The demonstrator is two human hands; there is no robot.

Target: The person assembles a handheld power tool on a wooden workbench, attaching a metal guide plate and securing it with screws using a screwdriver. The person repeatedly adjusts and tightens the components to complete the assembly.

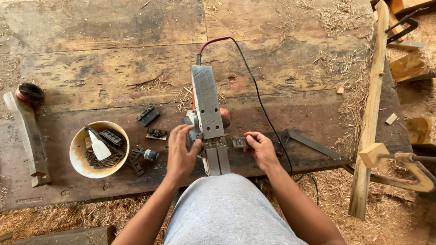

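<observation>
An electric hand planer (pixel 206 109) lies upside down on the worn wooden workbench (pixel 113 68), its grey metal sole facing up and its near end resting by my knee. My left hand (pixel 180 154) grips the planer's left side beside the cutter drum. My right hand (pixel 260 147) holds a small ridged metal blade piece (pixel 239 142) just right of the drum, fingers closed on it. The planer's black and red cord (pixel 254 86) loops away to the right.
A white bowl (pixel 78 156) with nails and a small white bottle sits at the left, with small metal parts (pixel 148 115) near it. A metal square (pixel 311 144) lies at the right. A long wooden batten (pixel 371 109) leans along the bench's right edge. Wood shavings cover the floor.
</observation>
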